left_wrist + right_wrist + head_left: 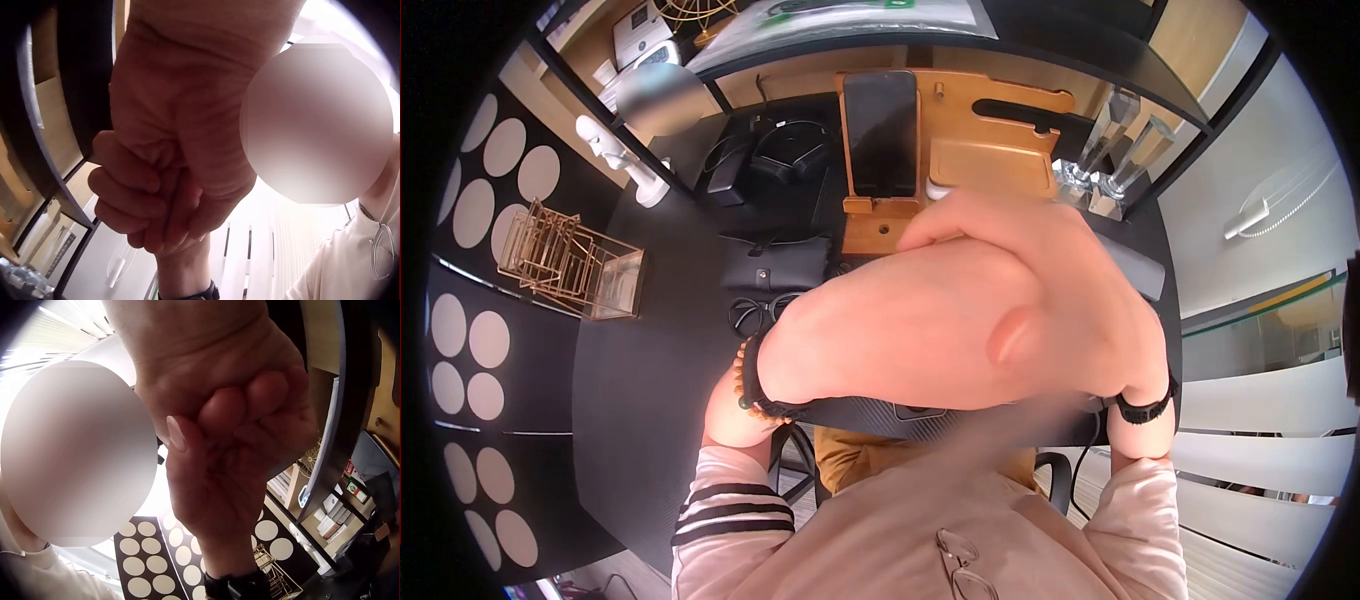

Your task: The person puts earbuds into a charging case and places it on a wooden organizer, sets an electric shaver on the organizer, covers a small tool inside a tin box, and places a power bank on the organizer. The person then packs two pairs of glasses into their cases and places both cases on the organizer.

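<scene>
- Wire rack point(560, 255): by the left edge of the counter point(635, 400), probably for show, clear of the arms.
- Figurine point(640, 180): upright near the far left corner, likely another ornament.
- Glasses point(747, 318): left of the middle, just nearer than the black pouch point(770, 268), perhaps put there for easy reach.
- Left hand point(900, 330): raised over the counter's near middle, clasped with the right hand. Its fingers are bent in against that hand, with no other object visible in them.
- Phone point(880, 130): upright against the wooden stand point(995, 95) by the far edge, which seems to turn its screen toward the person.
- Right hand point(1070, 260): meets the left, its fingers curled round it. Each hand is what the other holds, perhaps to brace it; whether something small lies between the palms I cannot tell.
- Trophies point(1110, 135): toward the far right corner, likely set back as display.
- Grey roll point(1130, 268): along the right edge, beside the right hand.
</scene>
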{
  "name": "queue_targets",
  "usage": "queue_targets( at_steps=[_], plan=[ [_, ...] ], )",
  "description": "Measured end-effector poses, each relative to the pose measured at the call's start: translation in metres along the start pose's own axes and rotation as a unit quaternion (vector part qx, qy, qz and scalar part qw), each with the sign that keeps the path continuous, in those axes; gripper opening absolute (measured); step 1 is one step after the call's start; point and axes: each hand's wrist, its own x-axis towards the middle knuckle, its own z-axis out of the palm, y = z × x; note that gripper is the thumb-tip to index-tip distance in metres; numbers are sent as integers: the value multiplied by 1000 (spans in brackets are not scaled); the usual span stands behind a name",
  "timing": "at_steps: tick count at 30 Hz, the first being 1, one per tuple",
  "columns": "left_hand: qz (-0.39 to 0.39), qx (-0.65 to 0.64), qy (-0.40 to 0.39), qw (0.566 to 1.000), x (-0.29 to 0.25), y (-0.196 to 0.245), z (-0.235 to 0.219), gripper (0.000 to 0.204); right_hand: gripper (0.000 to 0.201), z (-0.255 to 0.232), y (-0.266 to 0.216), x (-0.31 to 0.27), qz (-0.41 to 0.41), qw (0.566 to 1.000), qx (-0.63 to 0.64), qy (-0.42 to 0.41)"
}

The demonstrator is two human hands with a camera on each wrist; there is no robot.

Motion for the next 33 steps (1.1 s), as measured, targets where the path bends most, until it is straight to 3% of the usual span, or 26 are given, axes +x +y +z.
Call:
queue_targets(
  at_steps=[1, 3, 7, 9, 13, 15, 19, 22, 23, 25, 27, 28, 30, 31, 32, 33],
  plan=[
    [0, -2, -3, 1000, 2, -4, 1, 4, 82, 0, 5, 0, 2, 1000, 2, 2],
    [101, 118, 19, 988, 7, -13, 5, 5, 89, 2, 11, 0, -15, 999, 25, 21],
    [85, 118, 18, 989, 7, -9, -3, 6, 92, 0, 9, 2, 0, 999, 41, 17],
    [50, -38, -75, 995, 14, -6, -24, 11, 94, -1, 7, 2, 8, 999, 49, 13],
    [12, -134, -38, 990, 12, -17, -14, 13, 98, -4, 8, 3, 21, 998, 60, 6],
    [97, -117, 84, 985, 12, -28, 8, 12, 77, -7, 14, 2, -22, 999, 19, 13],
    [61, -206, 47, 976, 25, -28, -7, 8, 59, -8, 1, 1, -17, 999, 28, 41],
    [279, -193, 155, 928, 40, -44, -6, 7, 43, -15, -18, 4, -21, 997, 29, 72],
    [279, -193, 155, 928, 39, -43, -9, 7, 37, -16, -22, 5, -24, 996, 28, 82],
    [197, -122, 110, 967, 35, -38, -20, 39, 32, -13, -13, 7, -26, 995, 27, 93],
    [220, -145, 139, 955, 40, -40, -12, 32, 31, -4, 25, 12, -193, 966, -12, 170],
    [242, -169, 169, 940, 45, -42, -5, 25, 31, -2, 36, 18, -193, 966, -12, 170],
    [286, -215, 228, 906, 52, -46, 8, 11, 30, 0, 50, 27, -408, 869, -159, 231],
    [306, -237, 258, 885, 53, -47, 10, 8, 30, 1, 45, 25, -408, 869, -159, 230],
    [306, -237, 259, 885, 51, -47, 7, 8, 30, 3, 36, 19, -304, 930, -42, 203],
    [293, -196, 231, 907, 49, -45, 1, 12, 29, 5, 28, 14, -192, 963, 77, 171]
  ],
)
